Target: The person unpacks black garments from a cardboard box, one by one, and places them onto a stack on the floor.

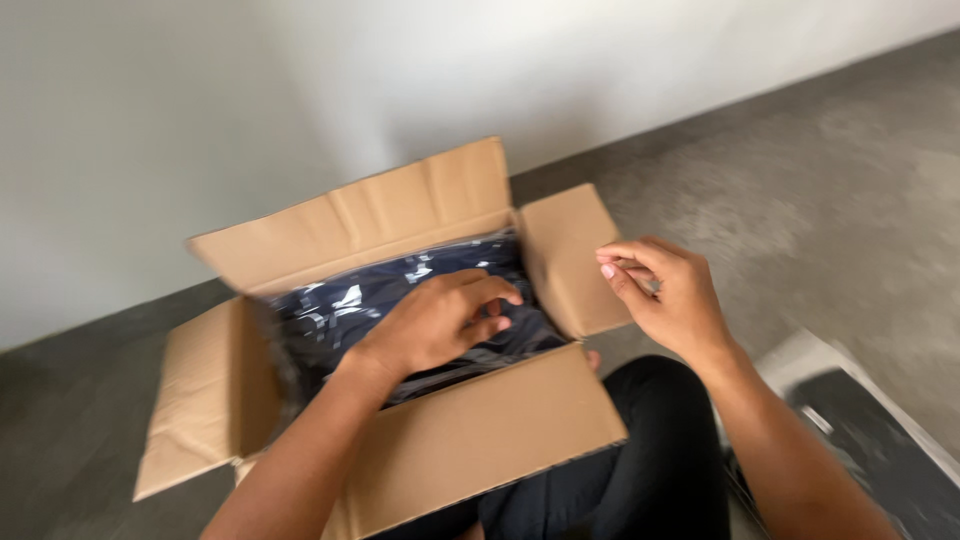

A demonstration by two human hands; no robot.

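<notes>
An open cardboard box (pixel 470 440) with all four flaps spread sits on the floor (pixel 800 200), filled with dark navy goods wrapped in clear plastic (pixel 340 305). The left hand (pixel 435 320) lies inside the box, flat on the plastic wrapping, fingers loosely curled and gripping nothing. The right hand (pixel 670 295) hovers just beside the box's right flap (pixel 565 255), fingertips pinched together; whether they hold anything cannot be told.

Bare forearms, seemingly black trousers (pixel 640 470)
</notes>
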